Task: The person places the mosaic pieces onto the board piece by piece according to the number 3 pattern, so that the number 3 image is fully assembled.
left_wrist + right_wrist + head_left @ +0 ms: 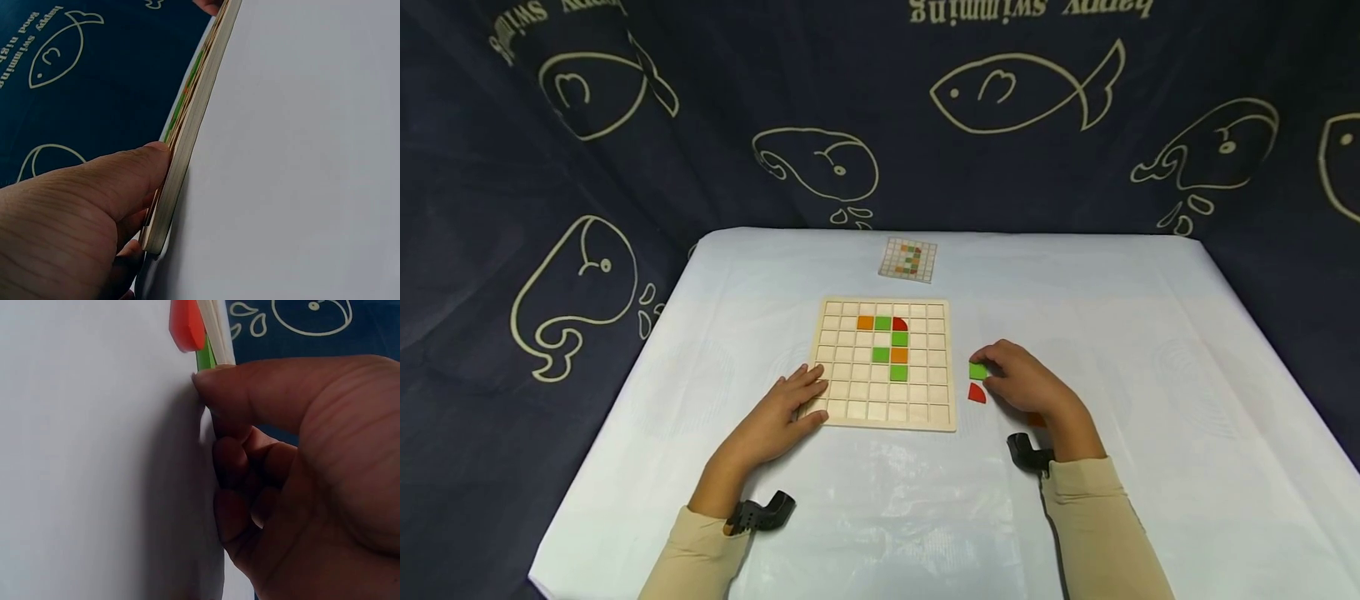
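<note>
A wooden grid board lies flat on the table, with orange, green and red tiles set in its upper middle squares. My left hand rests on the board's lower left corner, fingers stretched over its edge. In the left wrist view the thumb lies along the board's side. To the right of the board, my right hand pinches a green square tile between thumb and index finger, at table level. Just below that tile lies a red quarter-round tile, apart from the board.
Behind the board lies a small pattern card printed with a coloured grid. An orange tile is partly hidden under my right wrist. A white cloth covers the table, and a dark blue curtain hangs behind it.
</note>
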Available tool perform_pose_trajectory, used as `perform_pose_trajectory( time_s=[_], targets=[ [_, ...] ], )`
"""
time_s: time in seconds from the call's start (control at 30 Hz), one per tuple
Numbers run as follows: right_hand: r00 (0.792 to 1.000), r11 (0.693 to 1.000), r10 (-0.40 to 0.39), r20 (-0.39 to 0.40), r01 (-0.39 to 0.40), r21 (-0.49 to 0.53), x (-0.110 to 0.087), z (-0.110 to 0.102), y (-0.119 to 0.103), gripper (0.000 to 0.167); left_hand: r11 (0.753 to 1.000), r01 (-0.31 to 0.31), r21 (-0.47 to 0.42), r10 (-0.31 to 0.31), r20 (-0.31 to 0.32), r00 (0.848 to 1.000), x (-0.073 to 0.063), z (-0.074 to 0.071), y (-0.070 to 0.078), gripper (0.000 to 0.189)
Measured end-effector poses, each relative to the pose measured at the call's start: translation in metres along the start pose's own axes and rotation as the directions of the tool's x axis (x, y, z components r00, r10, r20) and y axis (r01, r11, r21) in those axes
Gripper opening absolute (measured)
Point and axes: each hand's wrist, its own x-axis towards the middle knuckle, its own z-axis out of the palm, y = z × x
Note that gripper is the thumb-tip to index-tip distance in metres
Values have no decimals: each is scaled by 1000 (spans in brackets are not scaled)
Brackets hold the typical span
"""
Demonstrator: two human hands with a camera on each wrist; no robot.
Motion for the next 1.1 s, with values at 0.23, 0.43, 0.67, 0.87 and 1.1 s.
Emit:
perform_pose_trajectory(
  time_s=[0.23, 0.43, 0.67, 0.87, 1.1],
  targets=[
    [1000, 1000, -2, -3, 2, -1, 0, -1, 0, 26, 1000, -4, 1, 4, -3, 1000, 1, 0, 0, 54],
    [1000, 999, 22, -5, -21, 25, -1, 0, 1, 25, 1000, 9, -3, -9, 10, 1000, 1, 0, 1, 54],
    [999, 997, 46, -8, -45, 55, -2, -1, 1, 27, 1000, 27, -6, -27, 22, 999, 0, 0, 1, 56],
    [998, 997, 56, -7, -55, 59, -2, -1, 1, 27, 1000, 22, -9, -22, 16, 1000, 0, -1, 1, 55],
    [998, 995, 68, -1, -68, 78, -1, -1, 2, 28, 1000, 25, -6, -25, 16, 1000, 1, -1, 1, 54]
  ],
)
